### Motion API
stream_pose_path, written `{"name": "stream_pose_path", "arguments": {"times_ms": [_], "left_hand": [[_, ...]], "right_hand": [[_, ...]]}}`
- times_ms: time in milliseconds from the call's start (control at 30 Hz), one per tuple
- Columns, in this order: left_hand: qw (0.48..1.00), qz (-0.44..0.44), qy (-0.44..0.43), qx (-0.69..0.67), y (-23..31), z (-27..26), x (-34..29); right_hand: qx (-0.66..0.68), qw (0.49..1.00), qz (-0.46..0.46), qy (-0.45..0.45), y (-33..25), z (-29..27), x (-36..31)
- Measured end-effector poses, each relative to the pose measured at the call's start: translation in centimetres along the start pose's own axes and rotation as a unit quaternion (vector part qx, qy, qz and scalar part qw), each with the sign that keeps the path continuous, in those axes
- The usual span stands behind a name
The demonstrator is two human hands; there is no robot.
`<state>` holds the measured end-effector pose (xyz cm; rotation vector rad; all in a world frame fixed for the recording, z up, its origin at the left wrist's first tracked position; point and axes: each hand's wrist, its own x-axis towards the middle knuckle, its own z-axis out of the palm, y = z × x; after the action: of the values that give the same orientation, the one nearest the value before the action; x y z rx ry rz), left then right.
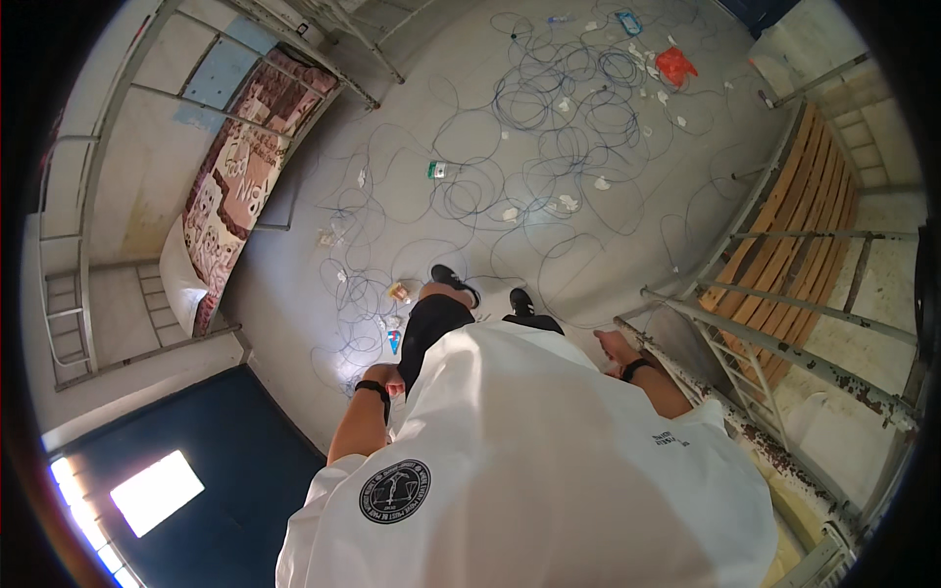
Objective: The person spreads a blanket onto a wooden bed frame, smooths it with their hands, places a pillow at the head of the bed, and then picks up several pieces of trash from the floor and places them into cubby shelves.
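Tangled wire (534, 113) spreads across the floor (284, 269), mostly far ahead of both hands, with nearer loops just beyond the left hand (389, 378). That hand is partly hidden; I cannot tell its opening or hold. The right hand (617, 346), half curled near the right-side bed frame (784, 351), shows nothing held.

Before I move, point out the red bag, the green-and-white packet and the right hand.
Red bag (676, 67): head view, middle of its crumpled surface.
Green-and-white packet (437, 170): head view, middle of its upper face.
Right hand (617, 349): head view, middle of the hand.
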<state>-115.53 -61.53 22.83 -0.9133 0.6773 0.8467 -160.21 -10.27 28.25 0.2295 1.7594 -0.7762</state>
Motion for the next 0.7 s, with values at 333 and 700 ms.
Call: {"name": "stream_pose_path", "arguments": {"times_ms": [333,700], "left_hand": [[0.962,0.173,0.178,-0.115,5.9,0.9,-17.1],[0.876,0.388,0.056,-0.282,5.6,-17.0,-17.7]], "right_hand": [[0.057,0.991,0.077,0.091,-8.3,0.4,1.2],[-0.032,0.999,0.037,-0.009,-31.8,8.7,1.1]]}}
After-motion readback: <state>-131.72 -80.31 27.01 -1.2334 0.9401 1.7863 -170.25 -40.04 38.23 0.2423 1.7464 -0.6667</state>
